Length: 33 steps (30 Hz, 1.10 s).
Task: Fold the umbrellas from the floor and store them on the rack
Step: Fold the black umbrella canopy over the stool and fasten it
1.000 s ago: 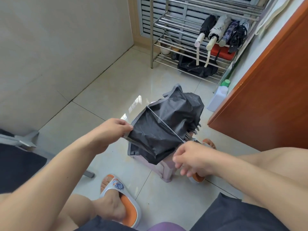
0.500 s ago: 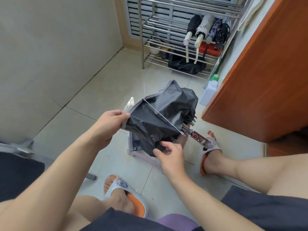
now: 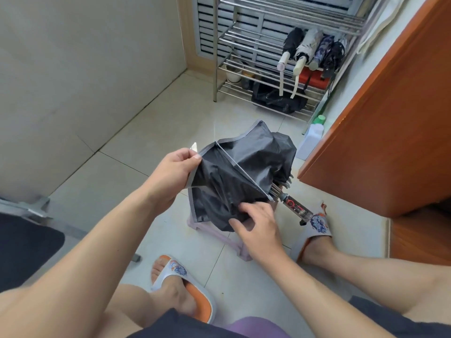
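Pinching the grey-trimmed canopy edge, the left hand (image 3: 170, 174) stretches one panel of the collapsed black fabric umbrella (image 3: 241, 176) taut above the pale pink plastic stool (image 3: 219, 236), likely to flatten pleats; the right hand (image 3: 258, 223), fingers curled into the cloth, gathers the slack beside the stool.

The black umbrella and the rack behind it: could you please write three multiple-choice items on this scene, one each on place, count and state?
1. Where does the left hand grip the black umbrella?
A. canopy edge
B. handle
C. top cap

2. How many folded umbrellas lie on the rack?
A. two
B. four
C. six

3. The black umbrella is:
A. fully open
B. collapsed, canopy loose
C. rolled and strapped

Key: 1 A, fingers pinch the grey hem; 2 B, four lie side by side; 3 B, fabric hangs bunched while the right hand gathers it.
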Motion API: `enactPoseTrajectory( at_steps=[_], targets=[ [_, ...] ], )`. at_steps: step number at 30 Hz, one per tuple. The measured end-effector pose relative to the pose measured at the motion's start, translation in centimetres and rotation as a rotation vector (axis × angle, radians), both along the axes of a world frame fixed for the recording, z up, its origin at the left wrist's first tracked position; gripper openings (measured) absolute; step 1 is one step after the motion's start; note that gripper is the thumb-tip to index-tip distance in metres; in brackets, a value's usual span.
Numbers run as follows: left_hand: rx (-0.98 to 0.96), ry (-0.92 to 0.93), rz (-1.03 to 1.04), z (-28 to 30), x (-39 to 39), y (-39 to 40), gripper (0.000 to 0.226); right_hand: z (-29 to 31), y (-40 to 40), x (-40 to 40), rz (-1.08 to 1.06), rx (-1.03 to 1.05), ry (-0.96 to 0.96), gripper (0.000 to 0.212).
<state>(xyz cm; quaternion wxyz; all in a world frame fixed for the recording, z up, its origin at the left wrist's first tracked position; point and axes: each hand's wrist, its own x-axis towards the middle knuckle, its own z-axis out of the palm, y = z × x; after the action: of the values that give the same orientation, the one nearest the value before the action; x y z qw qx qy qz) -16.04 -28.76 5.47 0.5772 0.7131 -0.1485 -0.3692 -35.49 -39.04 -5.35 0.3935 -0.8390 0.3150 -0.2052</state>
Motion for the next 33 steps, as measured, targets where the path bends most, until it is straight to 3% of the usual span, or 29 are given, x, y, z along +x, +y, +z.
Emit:
enactPoseTrajectory(
  at_steps=[2, 3, 6, 8, 13, 18, 21, 23, 25, 30, 33],
  targets=[
    [0.001, -0.011, -0.009, 0.1, 0.0, -0.1, 0.022, 1.4, -0.1, 0.6, 0.02, -0.048, -0.052, 0.02],
    [0.001, -0.016, -0.004, 0.2, 0.0, -0.2, 0.023, 2.3, 0.0, 0.8, 0.031, 0.026, -0.072, 0.015],
    [0.026, -0.048, 0.019, 0.7, 0.6, -0.3, 0.025, 4.2, 0.3, 0.5, 0.035, 0.442, -0.104, 0.068],
    [0.046, -0.08, 0.019, 0.9, 0.9, -0.2, 0.024, 4.7, 0.1, -0.1, 0.001, 0.489, -0.069, 0.086],
    [0.096, -0.121, -0.075, 2.1, 1.3, -1.4, 0.022, 6.2, -0.2, 0.0, -0.115, 0.38, -0.117, 0.071],
    [0.151, -0.237, -0.105, 3.7, 1.6, -3.2, 0.025, 7.0, -0.6, 2.4, -0.256, 0.12, -0.121, 0.045],
    [0.186, -0.276, -0.093, 3.5, 2.3, -3.4, 0.025, 6.7, -0.8, 1.6, -0.241, -0.216, -0.165, 0.033],
    [0.184, -0.237, -0.11, 3.3, 2.5, -3.5, 0.025, 6.1, -1.0, 0.8, -0.178, -0.405, -0.189, 0.038],
    [0.15, -0.181, -0.133, 3.4, 2.5, -3.8, 0.025, 6.1, -1.3, 0.8, -0.162, -0.312, -0.208, 0.044],
    [0.104, -0.127, -0.165, 3.6, 2.0, -3.7, 0.022, 6.7, -1.3, 1.7, -0.319, 0.354, -0.384, 0.032],
    [0.135, -0.159, -0.182, 3.5, 2.2, -3.0, 0.024, 6.6, -1.6, 1.2, -0.268, 0.485, -0.379, 0.032]
  ],
)
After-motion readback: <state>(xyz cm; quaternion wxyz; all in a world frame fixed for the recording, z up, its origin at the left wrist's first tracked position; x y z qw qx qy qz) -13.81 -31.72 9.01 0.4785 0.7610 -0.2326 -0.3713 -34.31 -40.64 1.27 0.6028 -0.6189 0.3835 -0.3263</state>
